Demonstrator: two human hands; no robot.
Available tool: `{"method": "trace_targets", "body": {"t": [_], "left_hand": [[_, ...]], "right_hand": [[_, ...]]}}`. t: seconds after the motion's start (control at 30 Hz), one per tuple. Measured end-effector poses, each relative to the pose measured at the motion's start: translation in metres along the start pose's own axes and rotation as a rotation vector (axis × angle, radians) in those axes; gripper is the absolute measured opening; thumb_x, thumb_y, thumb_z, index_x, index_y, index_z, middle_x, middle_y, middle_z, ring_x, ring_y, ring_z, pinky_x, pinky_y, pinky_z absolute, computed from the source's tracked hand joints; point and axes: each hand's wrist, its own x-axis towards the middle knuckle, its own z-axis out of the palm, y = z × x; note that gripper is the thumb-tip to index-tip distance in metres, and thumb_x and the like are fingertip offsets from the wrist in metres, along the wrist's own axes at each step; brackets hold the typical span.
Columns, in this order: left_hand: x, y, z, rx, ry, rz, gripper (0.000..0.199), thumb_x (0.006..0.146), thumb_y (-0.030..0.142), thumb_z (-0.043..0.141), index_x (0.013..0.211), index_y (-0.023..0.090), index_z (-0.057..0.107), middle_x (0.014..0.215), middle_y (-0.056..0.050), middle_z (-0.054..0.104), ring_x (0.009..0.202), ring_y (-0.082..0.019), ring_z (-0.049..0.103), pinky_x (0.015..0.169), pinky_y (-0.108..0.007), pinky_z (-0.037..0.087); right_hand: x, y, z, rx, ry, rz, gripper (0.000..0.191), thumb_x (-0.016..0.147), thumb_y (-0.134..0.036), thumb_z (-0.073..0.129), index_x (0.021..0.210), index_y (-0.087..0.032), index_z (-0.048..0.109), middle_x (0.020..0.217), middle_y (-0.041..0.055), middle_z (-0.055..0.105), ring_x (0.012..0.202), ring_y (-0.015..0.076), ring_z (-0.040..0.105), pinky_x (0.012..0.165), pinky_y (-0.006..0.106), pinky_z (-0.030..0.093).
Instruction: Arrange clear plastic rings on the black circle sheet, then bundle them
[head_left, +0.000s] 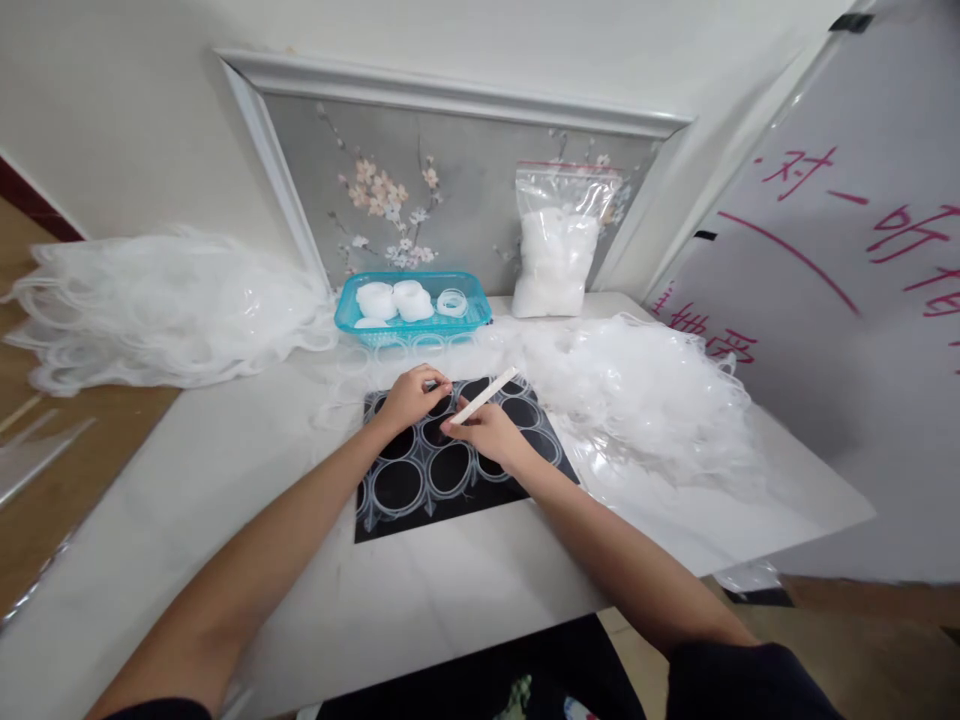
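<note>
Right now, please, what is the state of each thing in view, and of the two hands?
left hand: fingers bent, grip unclear
right hand: closed on white stick
white stick: held, slanted
ring sheet: spread, partly covered by hands
black mat: flat, under ring sheet
blue basket: open, partly filled
zip bag: upright, partly filled, seal unclear
left heap: loosely piled
right heap: loosely piled
whiteboard: written on

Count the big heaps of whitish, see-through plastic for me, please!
2: the left heap lies left of the blue rectangular plastic basket; the right heap lies right of the black rectangular mat.
</note>
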Motion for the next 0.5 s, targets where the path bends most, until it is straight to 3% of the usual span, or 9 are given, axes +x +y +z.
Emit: {"method": "trace_targets", "body": {"t": [0.13, 0.27, 0.33, 0.4, 0.5], "left_hand": [[0.004, -0.002, -0.003, -0.201, 0.046, -0.048, 0.026, 0.078, 0.039, 0.055, 0.071, 0.017, 0.065, 0.089, -0.007, 0.072, 0.082, -0.019, 0.066, 0.073, -0.030, 0.052], [0.006, -0.004, -0.002, -0.319, 0.099, -0.069, 0.046, 0.080, 0.049, 0.052, 0.046, 0.018, 0.048, 0.079, -0.008, 0.071, 0.090, -0.021, 0.066, 0.083, -0.032, 0.052], [0.005, -0.004, 0.000, -0.339, 0.109, -0.092, 0.046, 0.077, 0.051, 0.056, 0.046, 0.018, 0.050, 0.076, -0.008, 0.071, 0.088, -0.021, 0.067, 0.082, -0.033, 0.053], [0.004, -0.004, 0.002, -0.336, 0.109, -0.121, 0.038, 0.074, 0.050, 0.061, 0.055, 0.017, 0.059, 0.074, -0.007, 0.071, 0.082, -0.022, 0.068, 0.076, -0.034, 0.054], [0.001, -0.003, 0.004, -0.279, 0.109, -0.147, 0.032, 0.074, 0.045, 0.062, 0.057, 0.017, 0.061, 0.065, -0.004, 0.070, 0.075, -0.021, 0.069, 0.069, -0.033, 0.055]], "right_hand": [[0.000, 0.004, -0.003, -0.056, -0.033, -0.053, 0.011, 0.072, -0.028, 0.073, 0.063, -0.022, 0.071, 0.082, 0.0060, 0.072, 0.121, 0.0315, 0.057, 0.103, 0.047, 0.038], [-0.001, 0.005, -0.004, -0.071, -0.048, -0.084, 0.010, 0.072, -0.027, 0.073, 0.063, -0.022, 0.071, 0.091, 0.0071, 0.073, 0.127, 0.0316, 0.052, 0.106, 0.048, 0.036], [-0.001, 0.004, -0.005, -0.055, -0.048, -0.084, 0.009, 0.070, -0.027, 0.075, 0.063, -0.023, 0.072, 0.093, 0.0072, 0.073, 0.127, 0.0314, 0.052, 0.107, 0.048, 0.035], [0.001, 0.001, -0.009, 0.006, -0.014, -0.064, 0.007, 0.069, -0.028, 0.076, 0.067, -0.022, 0.074, 0.093, 0.0073, 0.074, 0.122, 0.0306, 0.056, 0.103, 0.046, 0.039], [0.014, -0.008, -0.019, 0.148, 0.109, -0.039, 0.015, 0.070, -0.034, 0.076, 0.074, -0.020, 0.074, 0.084, 0.0069, 0.074, 0.096, 0.0263, 0.067, 0.084, 0.038, 0.051]]}}
